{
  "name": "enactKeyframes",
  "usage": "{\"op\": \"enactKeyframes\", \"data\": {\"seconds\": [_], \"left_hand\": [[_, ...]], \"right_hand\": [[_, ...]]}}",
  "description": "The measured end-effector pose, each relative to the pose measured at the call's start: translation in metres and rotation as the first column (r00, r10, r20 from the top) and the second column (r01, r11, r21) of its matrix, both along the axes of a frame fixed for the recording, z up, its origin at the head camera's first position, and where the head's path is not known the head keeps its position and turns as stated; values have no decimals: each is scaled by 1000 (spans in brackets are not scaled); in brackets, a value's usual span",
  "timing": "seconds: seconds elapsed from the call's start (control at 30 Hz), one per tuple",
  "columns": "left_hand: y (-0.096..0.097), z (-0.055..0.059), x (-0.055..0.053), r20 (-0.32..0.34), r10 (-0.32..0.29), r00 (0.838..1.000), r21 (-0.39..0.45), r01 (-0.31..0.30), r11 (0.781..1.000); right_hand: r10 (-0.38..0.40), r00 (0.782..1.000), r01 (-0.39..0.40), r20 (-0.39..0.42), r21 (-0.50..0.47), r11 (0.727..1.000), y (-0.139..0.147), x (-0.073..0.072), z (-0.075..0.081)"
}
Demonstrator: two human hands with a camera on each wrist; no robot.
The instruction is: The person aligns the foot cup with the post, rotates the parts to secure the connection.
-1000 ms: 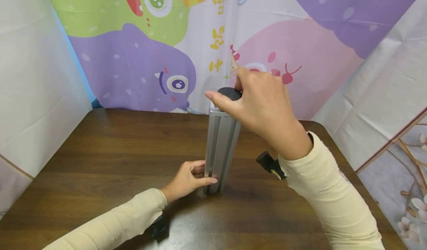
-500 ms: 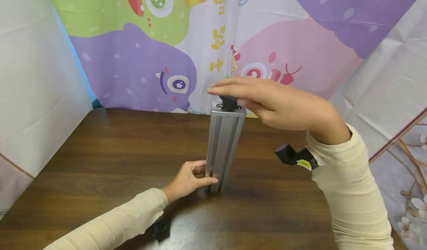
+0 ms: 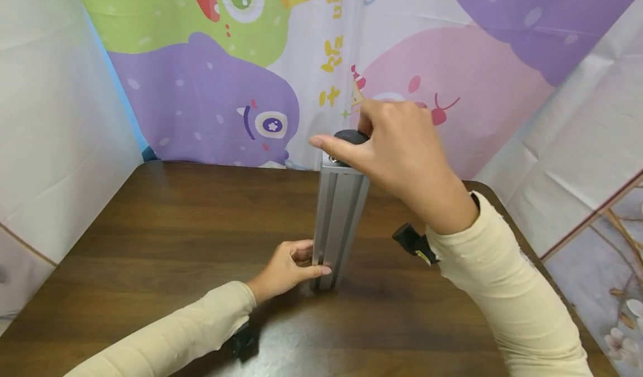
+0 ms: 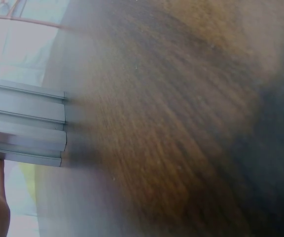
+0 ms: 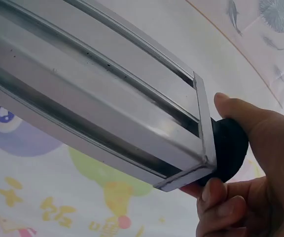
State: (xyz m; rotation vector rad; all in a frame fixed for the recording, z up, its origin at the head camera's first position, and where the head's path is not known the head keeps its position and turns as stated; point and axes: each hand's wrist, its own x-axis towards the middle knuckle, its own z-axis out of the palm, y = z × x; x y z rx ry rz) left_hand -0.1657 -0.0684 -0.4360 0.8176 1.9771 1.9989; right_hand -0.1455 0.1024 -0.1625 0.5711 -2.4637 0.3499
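A grey aluminium profile (image 3: 341,215) with long grooves stands upright on the table, leaning slightly in the head view. Its top is closed by a metal end plate with screws, and a black round knob (image 3: 351,136) sits on that plate. My left hand (image 3: 281,270) grips the profile low down, thumb on the near face and fingers round the far side. Up at the top, my right hand (image 3: 402,153) holds the knob between thumb and curled fingers. The right wrist view shows the knob (image 5: 229,150) close against the end plate, with thumb and fingertips around its edge.
The brown wooden table (image 3: 166,237) reaches back to a cartoon-printed curtain (image 3: 211,103). White fabric walls (image 3: 45,114) close in both sides. A black wrist camera (image 3: 414,243) juts from the right sleeve.
My right hand swung from wrapped round the knob to fingers stretched flat over it, then back to a curled grip. My left hand keeps its hold on the profile, which stays in place.
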Motion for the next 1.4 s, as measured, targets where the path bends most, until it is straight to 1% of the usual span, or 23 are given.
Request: {"op": "enactKeyframes", "data": {"seconds": [0.1, 0.3, 0.37, 0.43, 0.47, 0.5, 0.53, 0.6, 0.63, 0.67, 0.7, 0.73, 0.77, 0.8, 0.83, 0.87, 0.93, 0.97, 1.0, 1.07, 1.13, 1.17, 1.4], "left_hand": [[1, 1, 0, 6, -4, 1000, 12, 4, 1000], [1, 0, 1, 12, -8, 1000, 27, 8, 1000], [0, 0, 0, 7, -10, 1000, 31, 10, 999], [0, -1, 0, 5, -10, 1000, 32, 10, 999], [0, 0, 0, 4, -10, 1000, 32, 9, 999], [0, 0, -1, 4, -9, 1000, 32, 9, 999], [-1, 0, -1, 6, -9, 1000, 32, 9, 999], [-1, 0, -1, 9, -9, 1000, 30, 9, 999], [-1, 0, 0, 9, -11, 1000, 30, 11, 1000], [0, -1, 0, 7, -13, 1000, 29, 12, 999], [0, -1, 0, 5, -14, 1000, 30, 14, 999], [0, -1, 0, 5, -16, 1000, 31, 16, 999], [0, -1, 0, 2, -18, 1000, 31, 18, 999], [0, -1, 0, 0, -19, 1000, 32, 19, 999], [0, -1, 0, -3, -20, 1000, 33, 20, 999], [0, -1, 0, -6, -19, 1000, 32, 20, 999], [0, -1, 0, -5, -19, 1000, 31, 19, 999], [0, -1, 0, -7, -18, 1000, 30, 18, 999], [0, -1, 0, -7, -18, 1000, 29, 18, 999], [0, -1, 0, -5, -20, 1000, 27, 20, 999], [0, -2, 0, -7, -25, 1000, 27, 26, 999], [0, -2, 0, -6, -26, 1000, 28, 26, 999], [1, -1, 0, -14, -19, 1000, 26, 20, 999]], "right_hand": [[-36, 999, 36, -15, 8, 999, -2, 0, 0], [-78, 997, 78, 5, 40, 996, -2, 3, 1], [-60, 996, 57, 60, 61, 997, 1, 4, 4], [13, 991, -27, 132, 104, 994, 7, 5, 10], [57, 981, -83, 187, 134, 987, 11, 5, 13], [119, 963, -162, 243, 163, 973, 15, 5, 17], [189, 936, -250, 298, 183, 951, 20, 5, 20], [325, 868, -423, 376, 214, 881, 28, 3, 24], [373, 836, -485, 402, 224, 845, 31, 3, 25], [408, 809, -530, 423, 225, 818, 33, 2, 25], [441, 792, -563, 423, 227, 795, 34, 1, 25], [451, 792, -569, 411, 231, 789, 35, 1, 25], [451, 804, -560, 387, 237, 794, 34, 1, 25], [435, 826, -532, 359, 236, 813, 32, 1, 25], [405, 854, -488, 326, 232, 842, 29, 1, 24], [357, 888, -426, 290, 226, 876, 26, 1, 24], [241, 952, -279, 189, 215, 936, 17, 2, 20], [184, 975, -207, 123, 214, 955, 12, 2, 17], [130, 989, -141, 68, 206, 968, 8, 2, 14], [51, 998, -44, -28, 201, 979, 2, 3, 9], [27, 995, -6, -100, 203, 979, 0, 3, 5], [24, 993, 0, -115, 203, 979, -1, 3, 4], [15, 992, 5, -122, 161, 987, -2, 3, 2]]}}
